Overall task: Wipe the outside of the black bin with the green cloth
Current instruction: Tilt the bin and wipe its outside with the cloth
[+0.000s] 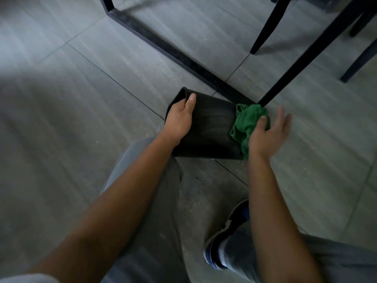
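While the black bin (212,127) lies tipped on its side on the grey tiled floor (81,99), it is held at both ends by a person seen from above. Its open rim points to the left and its base to the right. The rim end is gripped by the left hand (180,119): the thumb lies along the outer wall and the fingers are curled over the rim, out of sight inside. At the base end, the green cloth (247,124) is bunched against the bin's outer wall and hangs down beside it. The cloth is pinned under the thumb of the right hand (267,135), while that hand's fingers are spread and nearly straight, pointing away past the cloth; how much of the cloth lies under the palm cannot be told. Both forearms are bare and reach in from the bottom of the view.

Just behind the bin, a black metal frame bar (173,52) runs diagonally along the floor, and a thin black chair leg (302,64) comes down to the floor right by the cloth. More dark chair legs are seen at the upper right. Below the arms, grey trousers (159,201) and 1 dark shoe with blue trim (226,231) are visible.
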A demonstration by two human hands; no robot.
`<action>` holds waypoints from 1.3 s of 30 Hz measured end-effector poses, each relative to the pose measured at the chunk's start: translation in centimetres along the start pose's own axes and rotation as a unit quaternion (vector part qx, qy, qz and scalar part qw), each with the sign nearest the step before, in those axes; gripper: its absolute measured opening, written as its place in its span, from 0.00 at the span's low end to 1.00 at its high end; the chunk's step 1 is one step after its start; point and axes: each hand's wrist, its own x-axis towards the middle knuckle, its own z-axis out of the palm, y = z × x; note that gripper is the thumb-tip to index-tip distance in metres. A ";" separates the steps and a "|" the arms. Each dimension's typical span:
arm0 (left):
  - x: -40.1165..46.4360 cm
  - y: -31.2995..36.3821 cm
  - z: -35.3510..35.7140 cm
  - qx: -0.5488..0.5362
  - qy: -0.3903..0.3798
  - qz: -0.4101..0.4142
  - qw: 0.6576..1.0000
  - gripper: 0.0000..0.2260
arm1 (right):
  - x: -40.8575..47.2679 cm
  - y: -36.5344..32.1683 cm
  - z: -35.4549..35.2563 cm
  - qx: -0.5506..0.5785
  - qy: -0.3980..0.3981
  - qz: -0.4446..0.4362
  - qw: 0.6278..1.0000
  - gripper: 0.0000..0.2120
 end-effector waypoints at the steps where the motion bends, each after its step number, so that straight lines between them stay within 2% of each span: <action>1: 0.0 0.0 0.1 -0.005 -0.003 -0.001 1.000 0.21 | 0.9 0.2 0.0 -0.045 0.022 -0.012 0.999 0.22; 3: -0.2 -0.3 0.5 -0.021 -0.012 0.004 1.000 0.21 | 2.6 0.5 0.3 -0.076 0.023 -0.007 0.997 0.20; 5: -0.4 -0.6 0.7 -0.041 -0.024 -0.004 0.999 0.21 | 1.8 -0.1 1.0 -0.072 -0.020 -0.024 0.997 0.23; 9: -0.2 -0.4 0.9 -0.129 -0.026 -0.081 0.988 0.27 | -3.6 -4.8 3.1 -0.115 -0.119 -0.187 0.968 0.28; 11: 0.0 -0.2 1.1 -0.145 -0.021 -0.071 0.987 0.28 | -5.4 -7.2 4.2 -0.074 -0.151 -0.281 0.945 0.25; 13: 0.0 -0.1 1.1 -0.145 -0.001 -0.051 0.988 0.25 | -5.3 -7.4 4.8 -0.064 -0.149 -0.318 0.934 0.23; 15: -0.2 -0.2 1.0 -0.133 0.010 -0.047 0.990 0.21 | -3.1 -5.1 4.3 -0.093 -0.111 -0.251 0.957 0.24; 17: -0.2 -0.5 0.7 -0.117 0.004 -0.052 0.992 0.20 | 0.2 -1.7 2.7 -0.100 -0.075 -0.132 0.983 0.26; 19: -0.3 -0.4 0.7 -0.104 -0.006 -0.053 0.993 0.22 | 2.0 0.2 1.2 -0.079 -0.066 -0.043 0.994 0.25; 20: -0.2 -0.3 0.7 -0.100 -0.007 -0.055 0.993 0.22 | 1.3 -0.2 1.1 -0.080 -0.067 -0.031 0.994 0.24; 22: 0.2 -0.1 0.7 -0.102 0.002 -0.055 0.993 0.20 | -2.9 -3.0 2.0 -0.092 -0.080 -0.083 0.989 0.23; 24: 0.5 -0.1 0.8 -0.115 0.014 -0.044 0.992 0.19 | -8.1 -6.5 3.6 -0.079 -0.114 -0.210 0.968 0.22; 26: 0.4 -0.4 0.9 -0.118 0.006 -0.040 0.992 0.22 | -10.3 -7.5 4.5 -0.076 -0.132 -0.293 0.944 0.22; 28: 0.1 -0.8 1.0 -0.140 0.004 -0.048 0.989 0.23 | -6.9 -5.9 4.3 -0.104 -0.093 -0.264 0.954 0.21; 30: -0.3 -0.9 0.8 -0.123 0.002 -0.048 0.991 0.23 | -1.9 -2.5 3.1 -0.124 -0.054 -0.136 0.981 0.21; 32: -0.6 -1.0 0.4 -0.092 0.006 -0.032 0.995 0.24 | 1.8 0.9 1.4 -0.088 -0.033 -0.006 0.996 0.24; 34: -0.5 -0.7 0.1 -0.081 0.002 -0.029 0.996 0.24 | 1.2 1.5 0.9 -0.066 -0.015 0.040 0.997 0.25; 36: 0.0 -0.3 0.1 -0.087 0.010 -0.034 0.996 0.24 | -2.6 -0.8 1.9 -0.061 -0.013 -0.002 0.998 0.24; 39: 0.5 -0.1 0.7 -0.118 0.029 -0.052 0.991 0.24 | -8.6 -5.7 3.6 -0.068 -0.066 -0.168 0.981 0.22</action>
